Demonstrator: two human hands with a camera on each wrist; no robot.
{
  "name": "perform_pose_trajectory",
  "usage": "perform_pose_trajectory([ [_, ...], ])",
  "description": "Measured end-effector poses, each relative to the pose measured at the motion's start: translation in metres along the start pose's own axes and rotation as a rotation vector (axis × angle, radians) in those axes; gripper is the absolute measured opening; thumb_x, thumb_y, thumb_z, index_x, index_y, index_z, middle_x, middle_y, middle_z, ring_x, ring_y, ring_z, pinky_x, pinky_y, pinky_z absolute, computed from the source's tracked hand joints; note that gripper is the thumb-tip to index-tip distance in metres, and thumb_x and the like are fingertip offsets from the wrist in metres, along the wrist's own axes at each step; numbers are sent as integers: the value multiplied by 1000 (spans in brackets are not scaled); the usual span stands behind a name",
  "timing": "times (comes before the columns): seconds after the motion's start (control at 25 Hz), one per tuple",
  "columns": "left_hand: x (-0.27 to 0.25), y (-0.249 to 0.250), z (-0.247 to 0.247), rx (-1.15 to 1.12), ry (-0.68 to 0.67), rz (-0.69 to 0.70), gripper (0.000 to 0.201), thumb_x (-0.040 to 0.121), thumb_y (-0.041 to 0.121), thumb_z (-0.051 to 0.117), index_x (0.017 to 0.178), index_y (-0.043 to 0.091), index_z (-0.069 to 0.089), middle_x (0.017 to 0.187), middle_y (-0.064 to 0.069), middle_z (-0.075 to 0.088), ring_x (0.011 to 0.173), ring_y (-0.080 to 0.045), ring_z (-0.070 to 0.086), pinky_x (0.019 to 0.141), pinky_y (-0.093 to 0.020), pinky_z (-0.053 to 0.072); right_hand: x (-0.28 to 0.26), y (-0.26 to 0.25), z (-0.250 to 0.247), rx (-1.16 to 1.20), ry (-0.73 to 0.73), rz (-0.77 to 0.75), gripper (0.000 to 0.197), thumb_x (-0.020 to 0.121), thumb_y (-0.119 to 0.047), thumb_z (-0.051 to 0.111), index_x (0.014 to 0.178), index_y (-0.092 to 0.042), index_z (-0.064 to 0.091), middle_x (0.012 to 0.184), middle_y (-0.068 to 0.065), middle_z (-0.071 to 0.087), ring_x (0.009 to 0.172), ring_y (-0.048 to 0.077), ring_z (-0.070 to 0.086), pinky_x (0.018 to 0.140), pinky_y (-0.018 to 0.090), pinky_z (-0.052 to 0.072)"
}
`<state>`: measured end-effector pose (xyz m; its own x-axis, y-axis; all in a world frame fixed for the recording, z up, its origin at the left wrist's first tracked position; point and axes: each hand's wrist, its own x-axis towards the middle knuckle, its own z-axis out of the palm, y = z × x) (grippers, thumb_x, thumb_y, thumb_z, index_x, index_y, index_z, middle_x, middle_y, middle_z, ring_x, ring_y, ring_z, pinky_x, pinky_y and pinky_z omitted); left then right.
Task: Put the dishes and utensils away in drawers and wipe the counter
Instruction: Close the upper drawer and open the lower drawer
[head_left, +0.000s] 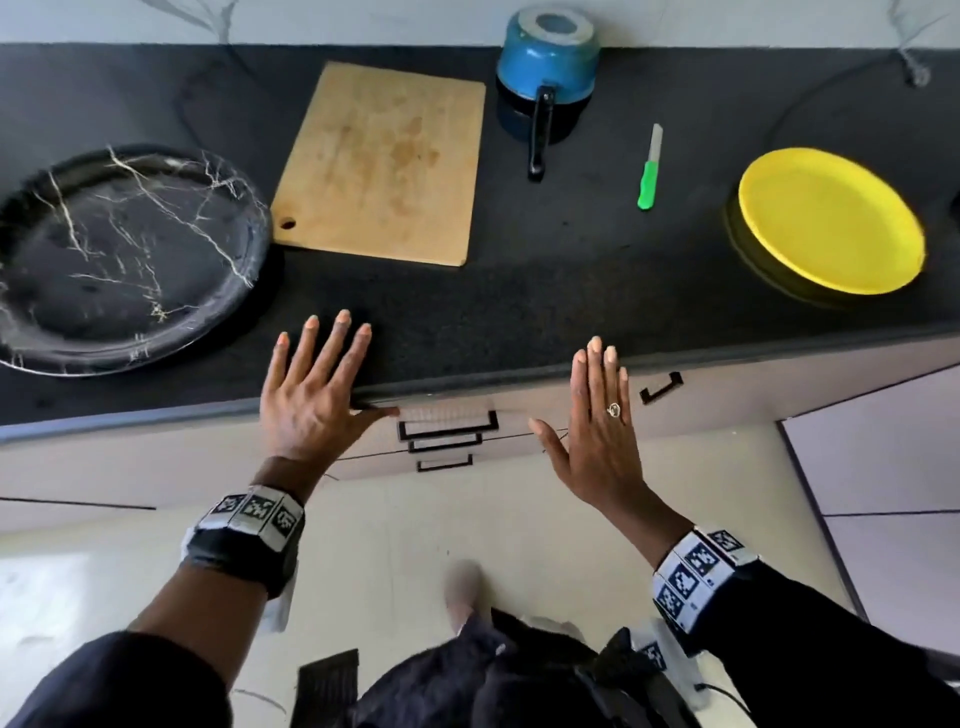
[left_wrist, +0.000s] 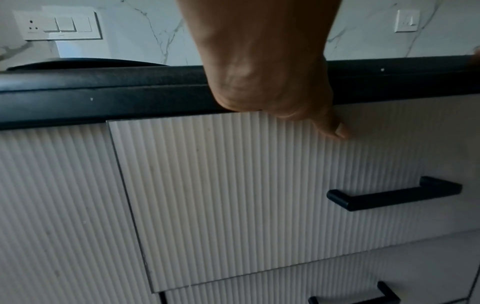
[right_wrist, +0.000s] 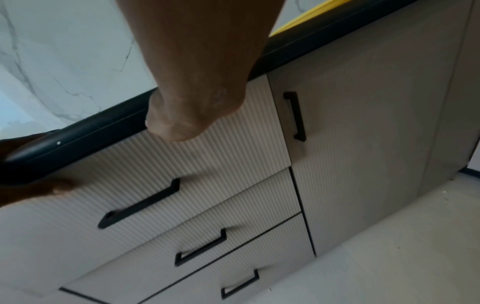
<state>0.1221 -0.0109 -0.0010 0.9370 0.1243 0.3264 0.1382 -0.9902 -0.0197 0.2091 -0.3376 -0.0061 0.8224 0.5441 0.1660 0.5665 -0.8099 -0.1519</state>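
Head view only: on the black counter lie a marbled black plate at far left, a wooden cutting board just beside it, an upturned blue pot at the back, a green-handled knife well apart from it, and a yellow plate at right. The wrist views alone show the ribbed top drawer with its black handle, closed under the counter edge, two more drawers stacked below. Left hand flat, fingers spread over the counter's front edge, thumb by the drawer top; right hand flat, fingers straight and together, ring showing, holding nothing, raised before the counter edge.
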Motion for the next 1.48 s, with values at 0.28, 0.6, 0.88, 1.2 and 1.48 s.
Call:
perform_pose_trajectory([
  [0.28, 0, 6, 2, 61, 82, -5, 83, 68, 13, 62, 148, 19, 40, 155, -7, 38, 140, -36, 37, 114, -52, 28, -32, -23, 95, 87, -316, -339, 67, 86, -29, 62, 142, 2, 42, 144, 23, 41, 133, 39, 37, 112, 53, 31],
  [0.6, -4, -5, 13, 132, 159, 114, 70, 80, 18, 60, 148, 16, 42, 152, -3, 42, 140, -32, 39, 113, -48, 33, 21, -46, 218, 11, -840, -249, 90, 85, -35, 62, 153, -1, 14, 160, 16, 20, 147, 31, 19, 120, 44, 14],
  [0.88, -4, -7, 13, 142, 175, 113, 65, 85, 30, 59, 147, 17, 43, 151, -1, 43, 139, -29, 41, 113, -44, 34, 22, -75, 239, -9, -840, -23, 71, 76, -37, 64, 137, -11, 39, 140, 9, 46, 135, 30, 38, 117, 46, 17],
  [1.2, -23, 23, 17, 32, 87, -184, 80, 93, 63, 41, 148, 5, 38, 150, -19, 39, 141, -36, 35, 115, -55, 26, -63, -72, 180, 139, -979, -183, 78, 81, -22, 61, 150, -6, 27, 148, 17, 37, 137, 32, 39, 115, 43, 29],
  [1.48, -248, 122, 37, -113, -588, -235, 99, 87, 48, 59, 156, 8, 1, 163, -15, -3, 150, -33, -2, 121, -52, 8, -177, 10, 108, 40, -521, -183, 88, 75, -26, 68, 151, -6, 28, 149, 17, 37, 135, 37, 37, 112, 47, 31],
])
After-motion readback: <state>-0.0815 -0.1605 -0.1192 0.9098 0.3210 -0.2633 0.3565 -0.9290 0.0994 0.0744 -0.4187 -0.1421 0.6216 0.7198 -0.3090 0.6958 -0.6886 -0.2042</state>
